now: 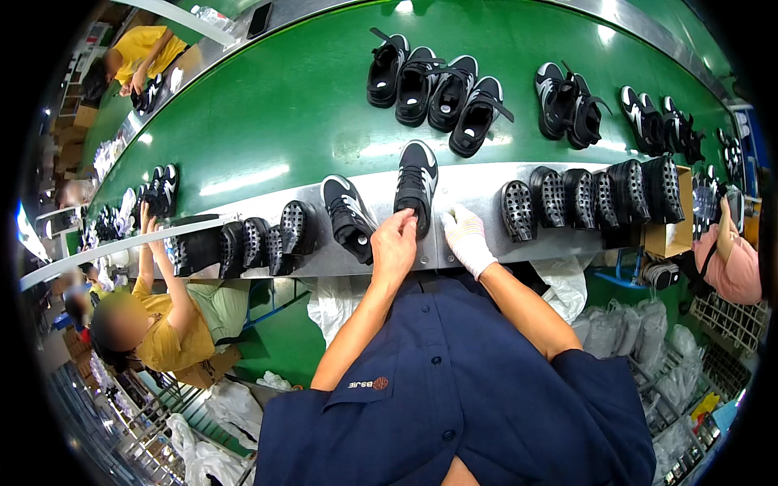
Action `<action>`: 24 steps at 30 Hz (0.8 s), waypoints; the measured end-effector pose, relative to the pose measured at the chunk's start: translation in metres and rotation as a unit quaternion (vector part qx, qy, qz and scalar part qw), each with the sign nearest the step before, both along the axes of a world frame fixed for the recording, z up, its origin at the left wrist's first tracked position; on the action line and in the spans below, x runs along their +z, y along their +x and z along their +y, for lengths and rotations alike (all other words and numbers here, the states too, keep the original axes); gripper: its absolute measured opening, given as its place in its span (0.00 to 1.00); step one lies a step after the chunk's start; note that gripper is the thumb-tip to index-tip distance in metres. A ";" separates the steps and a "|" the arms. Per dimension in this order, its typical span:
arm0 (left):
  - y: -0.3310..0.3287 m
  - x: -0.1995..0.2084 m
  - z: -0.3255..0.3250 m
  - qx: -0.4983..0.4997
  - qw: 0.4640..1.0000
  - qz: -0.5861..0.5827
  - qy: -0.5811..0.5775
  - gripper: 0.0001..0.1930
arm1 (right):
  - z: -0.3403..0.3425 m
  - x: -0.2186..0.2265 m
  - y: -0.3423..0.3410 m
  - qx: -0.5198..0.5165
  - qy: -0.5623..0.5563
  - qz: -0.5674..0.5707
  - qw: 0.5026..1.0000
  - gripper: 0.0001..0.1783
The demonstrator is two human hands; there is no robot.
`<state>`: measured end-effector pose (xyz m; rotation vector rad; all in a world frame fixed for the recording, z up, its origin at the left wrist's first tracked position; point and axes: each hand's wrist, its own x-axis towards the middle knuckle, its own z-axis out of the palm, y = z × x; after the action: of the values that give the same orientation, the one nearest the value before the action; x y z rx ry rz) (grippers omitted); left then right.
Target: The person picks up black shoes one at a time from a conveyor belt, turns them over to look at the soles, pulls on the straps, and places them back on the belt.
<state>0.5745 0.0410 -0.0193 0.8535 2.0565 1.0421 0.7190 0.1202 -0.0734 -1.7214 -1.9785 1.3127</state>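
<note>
A black sneaker (pixel 416 180) with grey trim stands toe-away on the metal ledge in front of me. My bare left hand (pixel 395 243) has its fingers closed on the heel collar of this sneaker. To the right of the heel, my right hand (pixel 468 236), in a white glove with coloured stripes, rests at the ledge with its fingers stretched out and nothing in them. Left of the held sneaker, a matching sneaker (pixel 348 217) leans at a slant, its opening toward me and apart from my fingers.
Black shoe-shaped forms full of holes (pixel 575 198) line the ledge at right, with more (pixel 298 227) at left. Several sneakers (pixel 446 91) stand on the green work surface (pixel 300 105) beyond. A co-worker in yellow (pixel 166 328) handles shoes at left; another person (pixel 733 261) is at right.
</note>
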 end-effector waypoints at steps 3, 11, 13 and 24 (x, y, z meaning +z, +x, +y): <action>0.004 0.012 -0.012 -0.098 0.984 0.135 0.065 0.16 | -0.006 0.002 0.003 -0.040 -0.031 0.022 0.998 0.13; 0.001 0.001 -0.021 -0.187 0.949 0.253 0.007 0.14 | -0.009 0.023 -0.027 0.080 0.048 -0.043 0.995 0.19; -0.004 0.010 -0.029 -0.201 0.953 0.226 0.023 0.14 | -0.006 0.035 -0.036 0.100 0.054 -0.096 0.989 0.19; -0.061 0.021 -0.090 -0.217 0.926 0.309 -0.006 0.18 | -0.015 0.044 -0.060 0.214 0.117 -0.178 0.954 0.16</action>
<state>0.5134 -0.0493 0.0016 1.7057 2.1903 0.5468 0.6586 0.1051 -0.0291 -1.5549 -2.7040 0.8569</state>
